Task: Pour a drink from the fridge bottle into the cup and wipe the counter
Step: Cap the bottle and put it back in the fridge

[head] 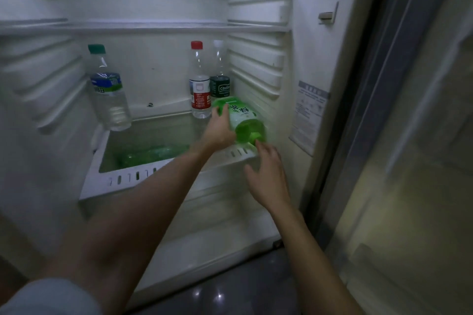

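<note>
A green drink bottle (244, 120) lies tilted on its side at the right of the fridge's glass shelf (153, 135), its base pointing toward me. My left hand (218, 126) grips the bottle around its middle, fingers curled over the label. My right hand (267, 174) hovers just below the bottle's base with fingers spread and relaxed, one fingertip close to or touching the base. No cup or counter is in view.
The open fridge holds a clear bottle with a green cap (107, 87) at the left, a red-capped bottle (199, 82) and a dark-labelled bottle (219, 71) at the back right. A white drawer front (122, 179) sits below the shelf. The fridge door (409, 135) stands at the right.
</note>
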